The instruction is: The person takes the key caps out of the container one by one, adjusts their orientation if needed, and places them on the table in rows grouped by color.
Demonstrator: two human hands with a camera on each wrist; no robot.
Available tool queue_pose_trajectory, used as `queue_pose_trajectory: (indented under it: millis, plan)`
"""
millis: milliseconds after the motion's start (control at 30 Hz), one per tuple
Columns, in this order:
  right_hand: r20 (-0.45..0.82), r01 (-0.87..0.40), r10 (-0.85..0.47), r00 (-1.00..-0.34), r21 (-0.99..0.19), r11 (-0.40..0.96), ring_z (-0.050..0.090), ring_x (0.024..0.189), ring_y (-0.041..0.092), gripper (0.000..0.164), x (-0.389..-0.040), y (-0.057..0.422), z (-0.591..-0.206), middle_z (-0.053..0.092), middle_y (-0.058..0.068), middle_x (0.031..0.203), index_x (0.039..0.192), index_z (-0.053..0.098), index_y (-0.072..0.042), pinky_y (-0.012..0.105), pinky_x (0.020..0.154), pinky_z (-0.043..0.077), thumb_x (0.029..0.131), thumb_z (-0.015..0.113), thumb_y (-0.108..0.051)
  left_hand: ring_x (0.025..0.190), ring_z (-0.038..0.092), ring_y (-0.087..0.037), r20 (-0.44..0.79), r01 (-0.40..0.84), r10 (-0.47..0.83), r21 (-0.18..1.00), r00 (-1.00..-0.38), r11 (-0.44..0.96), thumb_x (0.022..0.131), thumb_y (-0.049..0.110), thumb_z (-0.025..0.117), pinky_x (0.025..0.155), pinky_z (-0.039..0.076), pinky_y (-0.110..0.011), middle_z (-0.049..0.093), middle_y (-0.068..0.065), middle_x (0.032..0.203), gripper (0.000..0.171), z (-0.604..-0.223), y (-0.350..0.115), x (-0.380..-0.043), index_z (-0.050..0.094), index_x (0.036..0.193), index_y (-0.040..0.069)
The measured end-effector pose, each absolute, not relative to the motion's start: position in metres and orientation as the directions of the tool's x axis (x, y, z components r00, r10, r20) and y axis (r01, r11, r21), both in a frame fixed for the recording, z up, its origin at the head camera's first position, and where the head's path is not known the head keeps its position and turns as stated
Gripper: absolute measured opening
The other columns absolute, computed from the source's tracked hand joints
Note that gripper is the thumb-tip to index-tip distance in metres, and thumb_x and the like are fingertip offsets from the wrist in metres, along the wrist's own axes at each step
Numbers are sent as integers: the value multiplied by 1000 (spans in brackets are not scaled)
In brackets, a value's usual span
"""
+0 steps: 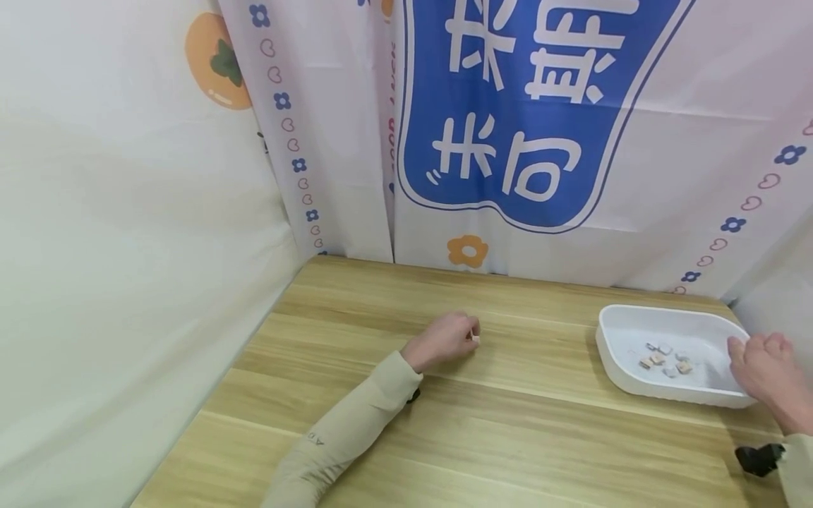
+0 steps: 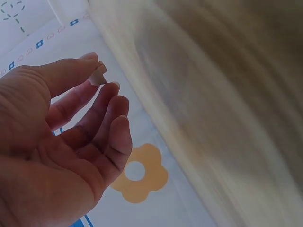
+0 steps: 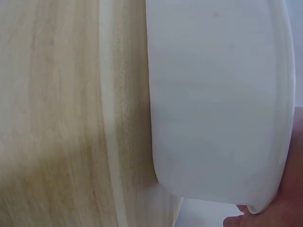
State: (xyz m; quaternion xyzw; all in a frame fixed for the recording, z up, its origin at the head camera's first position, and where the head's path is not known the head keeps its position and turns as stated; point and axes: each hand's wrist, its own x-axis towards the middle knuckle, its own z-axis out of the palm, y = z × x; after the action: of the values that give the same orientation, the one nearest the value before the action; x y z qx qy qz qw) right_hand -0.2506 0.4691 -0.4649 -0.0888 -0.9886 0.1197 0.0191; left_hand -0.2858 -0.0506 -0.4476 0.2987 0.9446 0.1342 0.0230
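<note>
Off-white, small angular block in the left hand, thumb and fingers pinching it | well left of the rounded white plastic tray | long axis unclear | right hand nearer tray, fingers curled over its rim

From where I stand, this looks like a curtained-off booth: pale cloth along one side, a printed curtain behind the wood-grain table.

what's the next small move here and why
Probably carry the small, pale, angular piece rightward over the white oblong plastic tray: the left grip pinches it, small white and tan pieces lie inside the tray, and the right grip holds its rim.
</note>
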Motion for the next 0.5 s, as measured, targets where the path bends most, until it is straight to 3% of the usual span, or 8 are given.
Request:
queue_pose_trajectory:
  millis: [367,500]
  plan:
    - [13,168,178,-984,-268,949,-4,136,64,85,-248,474,-463,-4,58,136,130,7,37,72,110,13,104,8,-44,70,56,-2,-6,650,665,208,-747,731,93,18,63,66,48,-16,71,3,93,12,-447,-52,-264,68,101,12]
    - [8,172,181,-983,-265,949,-1,134,65,85,-249,474,-463,-2,59,134,128,9,38,73,108,15,104,6,-44,69,54,-2,-23,656,679,237,-734,717,92,16,63,64,46,-14,68,4,90,10,-450,-53,-259,68,100,12]
